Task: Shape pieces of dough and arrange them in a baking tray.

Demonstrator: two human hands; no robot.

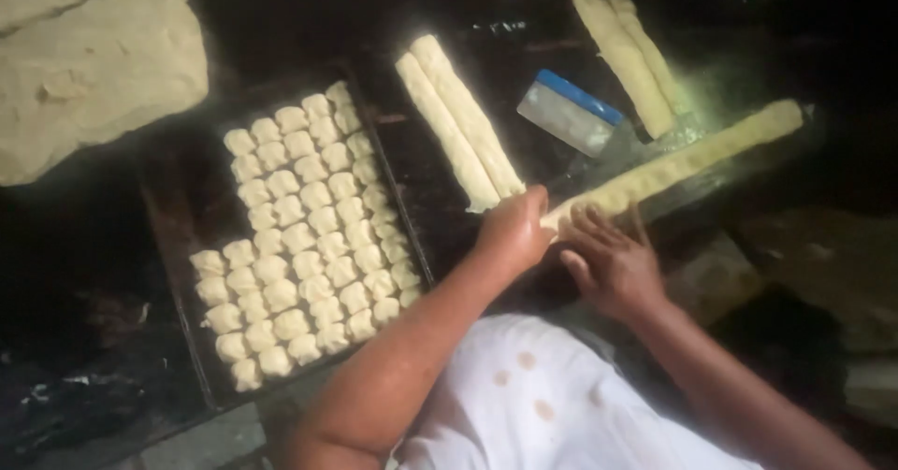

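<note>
- Right now my left hand (513, 231) is curled into a loose fist around the near end of a long dough roll (678, 163), gripping it at the tip.
- My right hand (613, 264) lies released and flat, fingers (599, 222) spread, pressing on the top of the same roll just beside the left hand.
- That dough roll runs diagonally from my hands up toward the far right, lying on the dark worktop (84, 274); its upper surface looks dimpled along its length.
- Just left of my left hand, two more dough rolls (458, 119) lie side by side, touching each other, on a dark empty tray (416, 185).
- Another pair of dough rolls (631, 54) lies farther off at the top right, also touching, well apart from my hands.
- Between those two pairs sits a dough scraper (571, 112) with a pale blade and a blue grip, flat on the worktop, near the long roll but not touching it as far as I can tell.
- To the left, a dark baking tray (178, 236) holds small cut dough pieces (309, 236) packed in close rows, filling most of it; a strip along the tray's left side is bare.
- At the top left corner, a large slab of dough (94, 68) rests on the worktop, well apart from the hands.
- My white shirt (552, 404) shows at the bottom edge.
</note>
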